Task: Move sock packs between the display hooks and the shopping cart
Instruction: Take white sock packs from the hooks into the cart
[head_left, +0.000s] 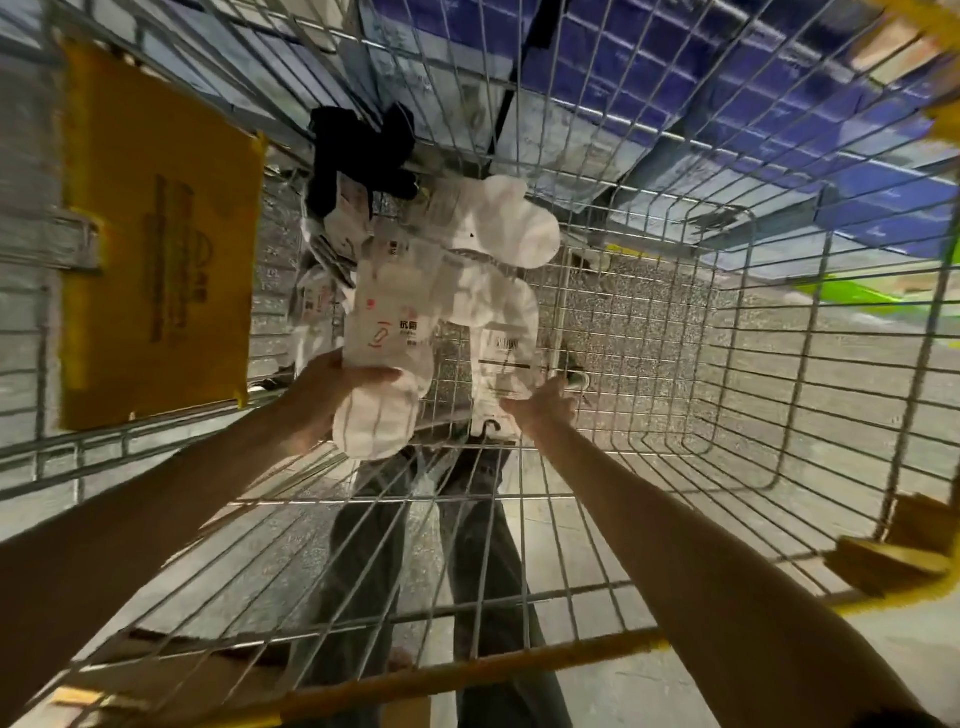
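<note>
**Me:** Forearms first: both are reaching past the yellow bar (519, 667) into the shopping cart (779, 405).

**Friend:** What is your left hand doing?

**Me:** My left hand (327, 395) is gripping a white sock pack (384, 332), thumb curling over its near end.

**Friend:** And the right?

**Me:** My right hand (543, 405) is pinching the near edge of the barcode-labelled pack (506, 353), just right of the first. More white packs (498, 223) and black socks (358, 150) are lying farther in, near the yellow panel (156, 234) on the left.

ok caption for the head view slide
Inside a shopping cart, the left hand grips a white sock pack; the right hand holds a second pack.
</note>
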